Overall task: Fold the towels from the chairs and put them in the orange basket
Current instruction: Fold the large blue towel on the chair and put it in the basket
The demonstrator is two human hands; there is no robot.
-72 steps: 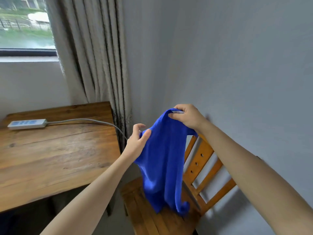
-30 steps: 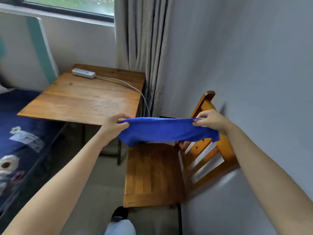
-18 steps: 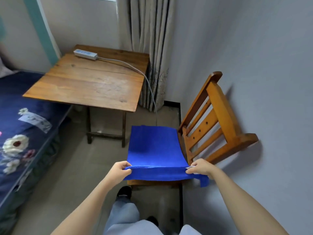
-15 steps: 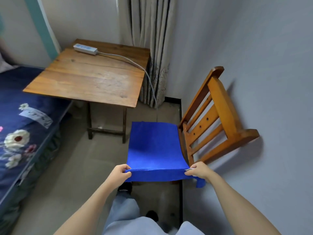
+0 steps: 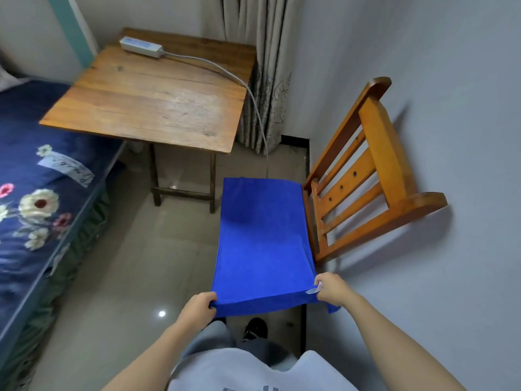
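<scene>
Blue towel (image 5: 262,235) spread flat over chair (image 5: 366,176) seat, near edge lifted; L hand (image 5: 197,306) & R hand (image 5: 331,287) each w/ grip pinched on a near corner — looks soft, light, limp, best held at corners.

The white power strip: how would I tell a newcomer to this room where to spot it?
Find the wooden table between the bed and the curtain. At its far corner lies the power strip, a long white box with a grey cord trailing off the table's right edge. Nothing else sits on the table.
</scene>
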